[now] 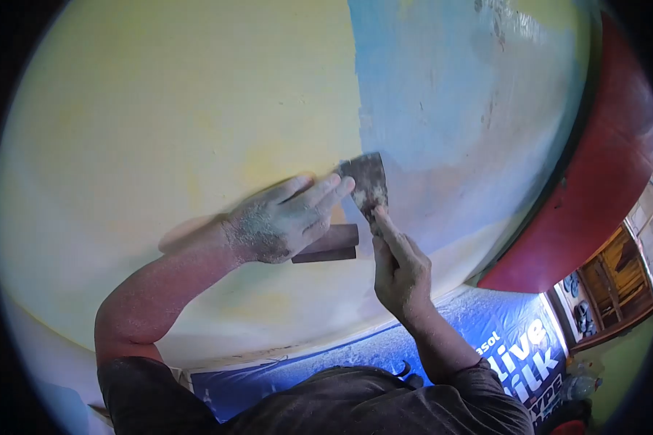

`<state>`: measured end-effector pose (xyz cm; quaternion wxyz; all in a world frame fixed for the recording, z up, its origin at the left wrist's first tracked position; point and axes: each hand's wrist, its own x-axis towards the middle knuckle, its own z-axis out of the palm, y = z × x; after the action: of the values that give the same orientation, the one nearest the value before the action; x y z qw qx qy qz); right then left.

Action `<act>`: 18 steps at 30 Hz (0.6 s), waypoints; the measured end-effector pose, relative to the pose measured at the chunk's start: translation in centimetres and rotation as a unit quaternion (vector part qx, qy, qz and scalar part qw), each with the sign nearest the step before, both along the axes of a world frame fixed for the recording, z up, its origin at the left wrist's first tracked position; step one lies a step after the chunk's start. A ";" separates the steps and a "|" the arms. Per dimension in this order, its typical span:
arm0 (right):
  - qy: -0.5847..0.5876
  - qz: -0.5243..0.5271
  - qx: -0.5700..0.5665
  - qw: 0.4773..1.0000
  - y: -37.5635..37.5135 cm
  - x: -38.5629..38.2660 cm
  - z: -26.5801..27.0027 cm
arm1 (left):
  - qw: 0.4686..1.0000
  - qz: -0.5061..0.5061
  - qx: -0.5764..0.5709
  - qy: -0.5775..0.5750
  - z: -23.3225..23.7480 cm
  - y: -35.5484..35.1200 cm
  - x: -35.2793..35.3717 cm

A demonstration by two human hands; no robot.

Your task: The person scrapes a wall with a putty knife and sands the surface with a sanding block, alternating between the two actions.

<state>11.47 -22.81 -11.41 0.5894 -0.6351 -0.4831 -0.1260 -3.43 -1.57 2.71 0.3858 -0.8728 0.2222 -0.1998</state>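
Note:
My right hand (403, 272) grips a putty knife (370, 181), its index finger laid along the lower part of the dusty blade. The wide blade end points up against the painted wall (218, 116), near the border between pale yellow and blue. My left hand (286, 217), coated in pale dust, has its fingertips at the blade's left edge. A folded piece of dark brown sandpaper (330, 245) sticks out from under the left palm, which appears to hold it. The part beneath the hand is hidden.
Below the wall, a dusty blue printed banner (442, 333) covers the floor. A red curved edge (580, 174) borders the wall at right. Beyond it are a wooden door (613, 275), footwear (584, 319) and a clear plastic bottle (580, 384).

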 end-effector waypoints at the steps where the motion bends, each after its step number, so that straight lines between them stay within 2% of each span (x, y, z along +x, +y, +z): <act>1: -0.002 0.001 0.011 1.000 0.1 0.0 0.3 | 1.000 -0.001 -0.009 0.006 -0.2 -0.1 0.0; 3: 0.000 -0.001 0.015 1.000 0.1 0.1 -0.1 | 1.000 -0.001 -0.025 0.011 -0.1 0.0 0.2; 6: 0.009 0.002 -0.006 1.000 0.0 0.3 -0.3 | 0.999 -0.034 0.030 0.004 -0.1 0.6 0.4; 11: 0.018 0.015 -0.004 1.000 0.1 -0.3 2.6 | 0.998 -0.018 -0.062 -0.014 -0.1 0.2 0.0; 12: 0.024 0.014 -0.015 0.999 -0.1 -0.2 2.2 | 0.997 -0.016 -0.071 -0.016 0.0 0.2 -0.1; 15: 0.018 0.011 -0.026 0.999 -0.3 -0.2 0.3 | 0.999 -0.036 0.011 0.013 -0.2 0.8 0.1; 18: 0.011 0.006 -0.002 1.000 0.0 -0.2 -0.9 | 0.999 -0.029 -0.012 0.026 -0.4 0.9 0.2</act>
<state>11.27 -22.86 -12.35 0.5939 -0.6349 -0.4807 -0.1144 -3.26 -0.70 2.33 0.3635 -0.8755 0.2549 -0.1907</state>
